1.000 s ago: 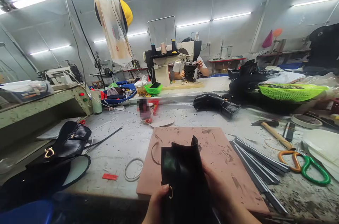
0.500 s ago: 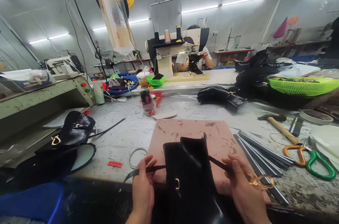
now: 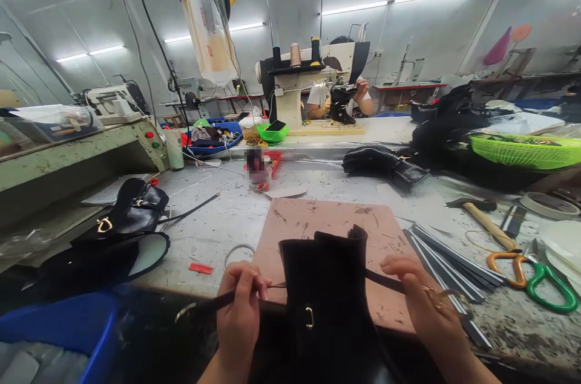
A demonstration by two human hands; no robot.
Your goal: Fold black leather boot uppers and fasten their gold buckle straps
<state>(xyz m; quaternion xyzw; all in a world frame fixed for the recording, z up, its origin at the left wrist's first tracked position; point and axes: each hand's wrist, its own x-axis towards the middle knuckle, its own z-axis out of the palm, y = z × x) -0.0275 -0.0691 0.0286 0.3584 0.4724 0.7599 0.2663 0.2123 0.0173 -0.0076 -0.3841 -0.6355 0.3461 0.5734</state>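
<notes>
A black leather boot upper [image 3: 333, 287] stands in front of me at the table edge, with a small gold loop [image 3: 309, 317] on its face. A thin black strap [image 3: 384, 280] runs behind the upper and comes out on both sides. My left hand [image 3: 240, 305] is closed on the strap's left part, the free end pointing out to the left. On the other side, my right hand [image 3: 424, 302] pinches the strap near its gold buckle [image 3: 454, 302], which is blurred and partly behind the fingers. The upper's lower part runs out of view.
A pink board [image 3: 331, 214] lies under the upper's top. To its right are striped strips [image 3: 449, 263], scissors with green handles [image 3: 540, 293] and a hammer [image 3: 490, 227]. Finished-looking black uppers [image 3: 140, 208] lie left, above a blue bin [image 3: 97, 341]. A co-worker sits behind a sewing machine [image 3: 290, 103].
My left hand has drawn the strap further left and down, so more of it sticks out. My right hand has shifted slightly right. The view has turned a little.
</notes>
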